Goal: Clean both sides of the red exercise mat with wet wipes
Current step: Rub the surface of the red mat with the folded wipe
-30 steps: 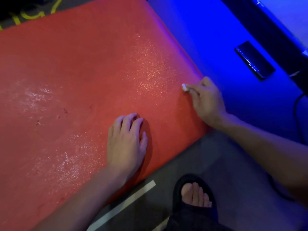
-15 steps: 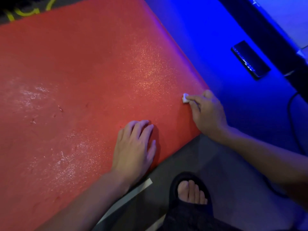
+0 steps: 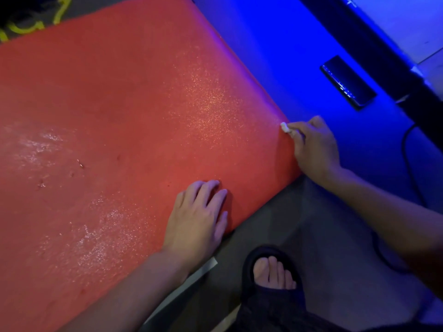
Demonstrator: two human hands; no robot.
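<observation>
The red exercise mat (image 3: pixel 124 121) lies flat on the floor and fills most of the view, with shiny wet streaks on its left and lower parts. My left hand (image 3: pixel 199 219) rests palm down on the mat near its front edge, fingers straight. My right hand (image 3: pixel 311 149) sits at the mat's right edge and pinches a small bunched white wet wipe (image 3: pixel 284 127) against that edge.
A dark phone (image 3: pixel 348 82) lies on the blue-lit floor to the right, with a black cable (image 3: pixel 407 149) beyond my right wrist. My foot in a black slipper (image 3: pixel 273 274) stands on the grey floor just below the mat. A white tape strip (image 3: pixel 191 276) crosses the floor.
My right hand with the wipe has slid back up along the mat's right edge after coming down it. My left hand has shifted slightly right along the front edge.
</observation>
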